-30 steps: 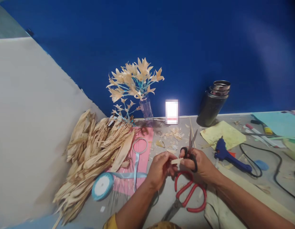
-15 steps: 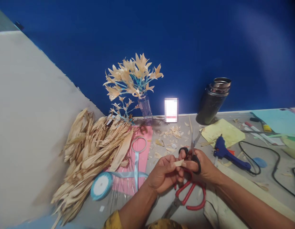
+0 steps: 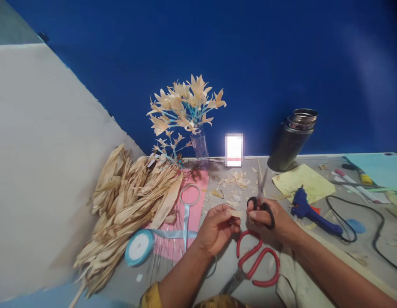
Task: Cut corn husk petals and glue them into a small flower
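Note:
My left hand (image 3: 216,229) pinches a small pale strip of corn husk (image 3: 234,212) between thumb and fingers. Just to its right, my right hand (image 3: 269,220) has its fingers through the black handles of small scissors (image 3: 262,200); their blades point up and away and look closed. The two hands are a little apart, over the grey table. Red-handled scissors (image 3: 253,265) lie flat on the table just below both hands.
A heap of dried corn husks (image 3: 128,205) lies at left. Blue ribbon spool (image 3: 139,247) and tape ring (image 3: 189,194) rest by pink paper (image 3: 191,214). Husk flowers in a vase (image 3: 199,145), a metal flask (image 3: 291,139) and a blue glue gun (image 3: 309,210) with cord stand behind.
My right hand has let go of the husk strip and drawn slightly right; only the left hand holds it now. The small scissors' blades have closed.

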Available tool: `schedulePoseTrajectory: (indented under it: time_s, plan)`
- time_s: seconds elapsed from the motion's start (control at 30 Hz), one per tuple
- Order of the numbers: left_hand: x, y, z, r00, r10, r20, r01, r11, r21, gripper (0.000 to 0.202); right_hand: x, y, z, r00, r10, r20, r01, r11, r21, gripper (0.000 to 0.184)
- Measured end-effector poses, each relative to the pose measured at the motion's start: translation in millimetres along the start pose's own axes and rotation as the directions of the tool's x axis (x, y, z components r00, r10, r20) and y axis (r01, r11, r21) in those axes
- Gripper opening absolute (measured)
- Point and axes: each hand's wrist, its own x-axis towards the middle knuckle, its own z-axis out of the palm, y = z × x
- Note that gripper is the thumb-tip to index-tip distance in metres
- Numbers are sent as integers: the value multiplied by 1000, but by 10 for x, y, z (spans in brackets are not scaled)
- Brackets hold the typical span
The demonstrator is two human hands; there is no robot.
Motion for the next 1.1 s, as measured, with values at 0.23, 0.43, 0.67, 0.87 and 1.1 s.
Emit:
schedulePoseTrajectory:
  time_s: [0.23,0.43,0.67,0.87,1.1]
  plan:
    - [-41,213,-21,991,131,-39,-130,991,29,21,-60,-29,27,895,129,426,-11,963,-267,72]
    - [-60,252,-31,982,187,-19,-185,978,97,20,-80,20,43,873,153,462,-18,959,-284,74]
    - [-69,249,-44,977,209,-45,-202,970,132,18,-88,-55,78,884,211,417,-59,936,-347,54]
    - [-47,240,-49,975,217,-42,-209,968,140,17,-96,-76,97,885,207,416,-72,945,-319,45]
    - [-35,226,-57,978,203,-55,-194,972,132,20,-75,-32,75,885,209,415,-62,939,-339,52]
